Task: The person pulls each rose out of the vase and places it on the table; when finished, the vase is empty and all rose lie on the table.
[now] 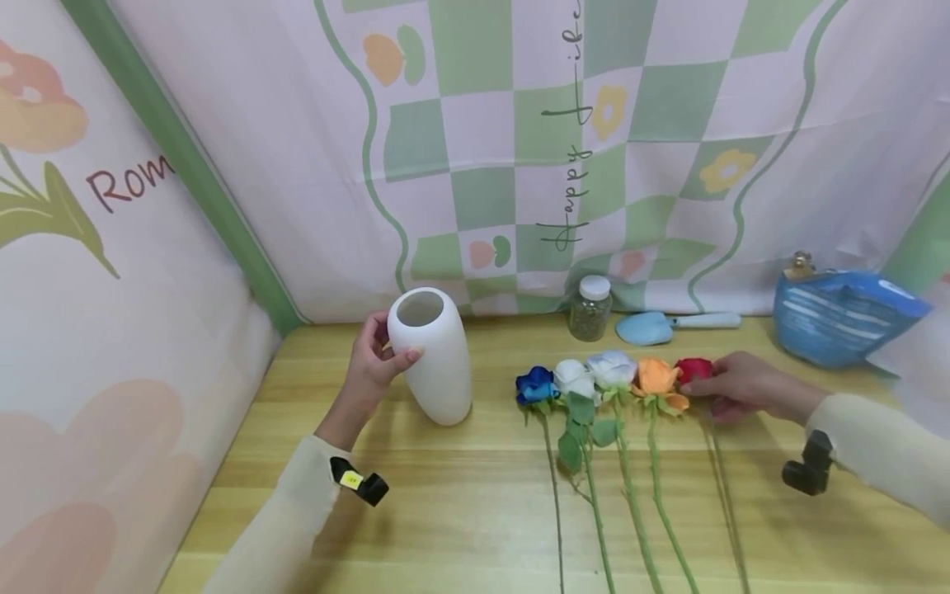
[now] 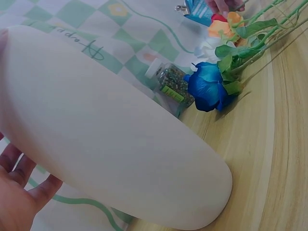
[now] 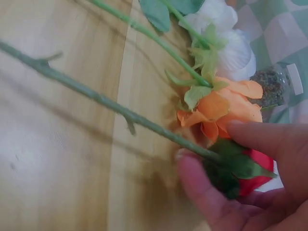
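Note:
A tall white vase (image 1: pixel 439 367) stands on the wooden table, its round mouth facing up. My left hand (image 1: pixel 371 356) grips it near the rim, thumb on the front and fingers round the far left side. At the right end of a row of roses, my right hand (image 1: pixel 751 386) holds a red rose (image 1: pixel 693 371) by its head. In the right wrist view, thumb and fingers surround the green base of the red rose (image 3: pixel 257 168), whose long thorny stem slants away. An orange rose (image 1: pixel 657 378) lies right beside that hand.
A blue rose (image 1: pixel 536 386), a white rose (image 1: pixel 575 379) and a pale lilac rose (image 1: pixel 612 368) lie left of the orange one, stems toward me. Behind them are a lidded jar (image 1: pixel 590 312), a light-blue trowel (image 1: pixel 646 328) and a blue bag (image 1: pixel 839 318) against the patterned curtain.

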{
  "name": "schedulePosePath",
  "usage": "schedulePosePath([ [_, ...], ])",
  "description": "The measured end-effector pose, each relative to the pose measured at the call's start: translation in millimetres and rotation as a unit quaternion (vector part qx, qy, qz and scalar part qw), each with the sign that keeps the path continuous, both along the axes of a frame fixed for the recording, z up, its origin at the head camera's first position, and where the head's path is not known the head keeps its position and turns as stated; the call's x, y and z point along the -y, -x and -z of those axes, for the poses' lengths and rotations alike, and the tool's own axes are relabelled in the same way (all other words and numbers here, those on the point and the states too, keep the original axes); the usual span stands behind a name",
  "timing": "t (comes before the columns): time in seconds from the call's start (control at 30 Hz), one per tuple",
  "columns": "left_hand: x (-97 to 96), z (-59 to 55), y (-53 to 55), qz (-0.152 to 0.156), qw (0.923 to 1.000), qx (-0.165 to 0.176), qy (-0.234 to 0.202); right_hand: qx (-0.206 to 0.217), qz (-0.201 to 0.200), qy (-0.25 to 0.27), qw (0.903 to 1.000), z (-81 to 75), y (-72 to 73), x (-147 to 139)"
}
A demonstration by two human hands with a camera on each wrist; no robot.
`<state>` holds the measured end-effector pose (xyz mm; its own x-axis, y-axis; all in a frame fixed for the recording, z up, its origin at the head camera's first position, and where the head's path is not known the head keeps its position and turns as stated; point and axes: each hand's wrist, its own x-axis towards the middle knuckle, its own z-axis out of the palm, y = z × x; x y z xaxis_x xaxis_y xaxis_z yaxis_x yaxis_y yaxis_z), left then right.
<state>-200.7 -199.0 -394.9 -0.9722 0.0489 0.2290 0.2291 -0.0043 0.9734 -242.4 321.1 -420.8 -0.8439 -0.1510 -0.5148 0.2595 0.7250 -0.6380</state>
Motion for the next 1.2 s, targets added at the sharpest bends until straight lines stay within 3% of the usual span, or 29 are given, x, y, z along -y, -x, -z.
schedulePosePath([
  [0.17, 0.0, -0.5, -1.0, 0.000, 1.0000, 0.001, 0.004, 0.006, -0.034, -0.031, 0.9989, 1.0, 0.7, 6],
  [0.5, 0.4, 1.6, -2.4, -0.002, 1.0000, 0.003, 0.005, 0.023, -0.051, -0.049, 0.9972, 0.1, -3.8, 7],
  [1.07, 0.4, 6.7, -0.5, -0.009, 0.9999, -0.011, -0.004, -0.020, -0.122, -0.102, 0.9871, -24.5, -13.8, -18],
  [1.2, 1.8, 6.9, -1.0, 0.003, 0.9996, -0.028, 0.000, -0.051, -0.135, -0.120, 0.9822, -33.7, -13.6, -21],
])
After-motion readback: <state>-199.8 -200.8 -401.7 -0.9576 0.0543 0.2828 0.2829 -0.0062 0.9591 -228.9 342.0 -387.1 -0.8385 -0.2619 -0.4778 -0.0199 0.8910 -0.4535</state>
